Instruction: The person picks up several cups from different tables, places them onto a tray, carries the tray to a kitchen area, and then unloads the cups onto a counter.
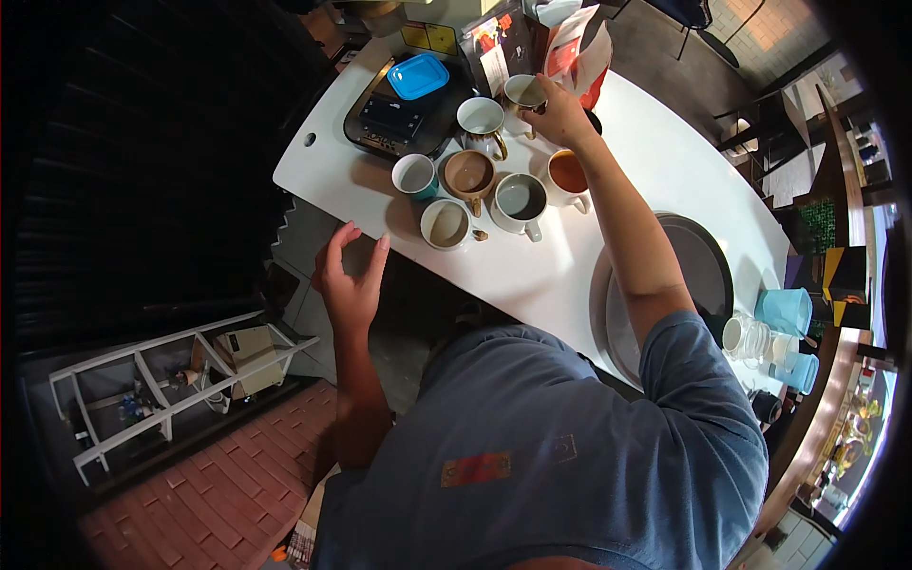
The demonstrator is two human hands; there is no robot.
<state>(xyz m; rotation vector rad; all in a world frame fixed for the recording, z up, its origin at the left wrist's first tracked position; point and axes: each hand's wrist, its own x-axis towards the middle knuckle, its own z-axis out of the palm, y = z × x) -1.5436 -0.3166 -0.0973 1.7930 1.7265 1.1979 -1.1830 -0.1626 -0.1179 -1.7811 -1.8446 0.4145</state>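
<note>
The right hand (pixel 560 116) is stretched out across the curved white tabletop (pixel 532 271), fingers curled in around something small at the rim of a pale ceramic mug (pixel 523 91) at the far side of the table; what exactly is pinched there is too small to tell. That mug stands just in front of a red and white paper bag (pixel 581 47).

The left hand (pixel 350 277) is open, fingers spread, holding nothing. It hangs at the near edge of the tabletop, fingertips right at the rim or just off it.

Between the two hands, a cluster of cups. There's a white mug with a gold handle (pixel 482 119) just left of the pale one. Below it sits a brown mug (pixel 468 174) with brownish liquid inside, and a white cup with a teal outside (pixel 415 175) beside that. Nearer the person, a small cream cup (pixel 446 224) and a grey-white mug with a handle (pixel 520 200), close together. Under the right wrist, a white cup holding orange-brown liquid (pixel 568 175).

Behind the cups, a black tray (pixel 370 138) carries a dark box-shaped device (pixel 391 119), with a bright blue plastic lid (pixel 418 75) lying at its far end.

Off to the right, a large round grey tray (pixel 708 271) rests on the table, partly hidden by the right forearm. Past it, light blue cups (pixel 785 311) stand near the table's edge.
</note>
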